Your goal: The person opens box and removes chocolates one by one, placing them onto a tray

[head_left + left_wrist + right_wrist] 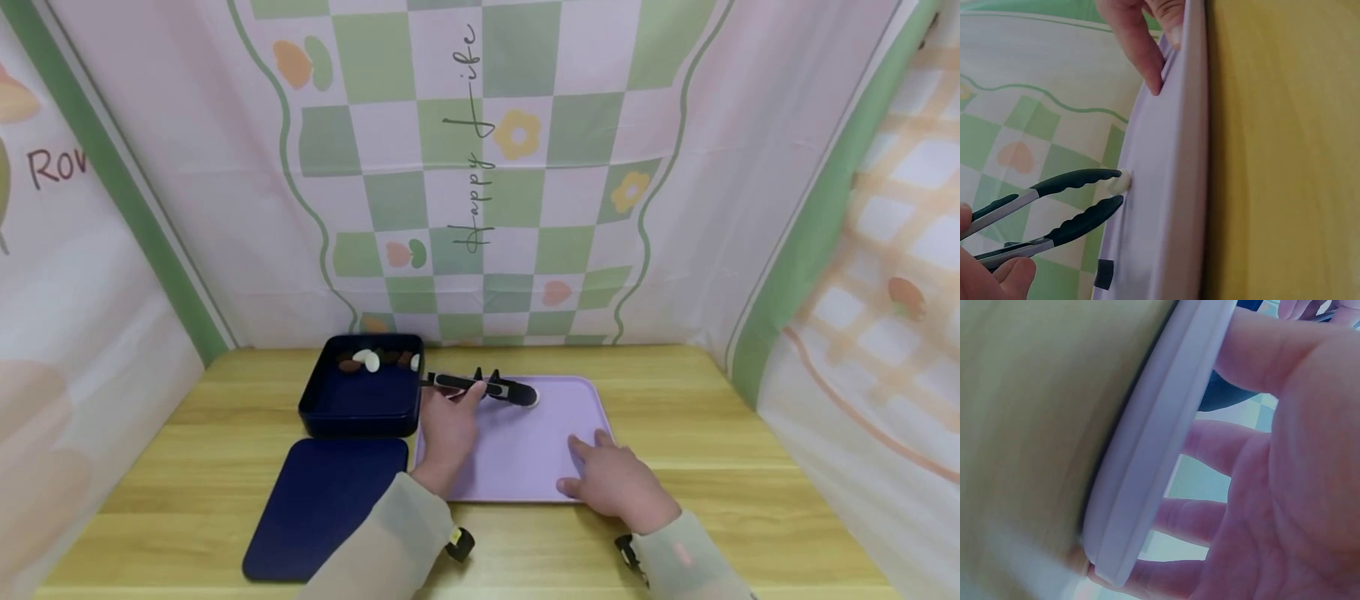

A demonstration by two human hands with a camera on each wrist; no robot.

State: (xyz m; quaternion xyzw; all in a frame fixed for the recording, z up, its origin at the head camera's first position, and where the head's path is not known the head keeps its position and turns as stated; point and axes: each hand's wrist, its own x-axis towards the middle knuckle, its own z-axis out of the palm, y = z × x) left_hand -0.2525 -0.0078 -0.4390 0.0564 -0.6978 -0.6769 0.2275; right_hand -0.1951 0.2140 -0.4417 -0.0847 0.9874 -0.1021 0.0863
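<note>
Left hand (450,429) grips the black-and-grey tongs (516,392), tips at a small white oval piece (1122,182) on the lilac rectangular plastic tray (517,458); I'd keep them low, level, the right hand (617,485), fingers spread, steadying its edge.

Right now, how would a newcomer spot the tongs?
On the wooden table, find the purple tray, right of the open navy box. Over the tray's far half, the left grip holds the tongs. Unlike tray and box, they have two long arms with dark, wavy ends.
</note>
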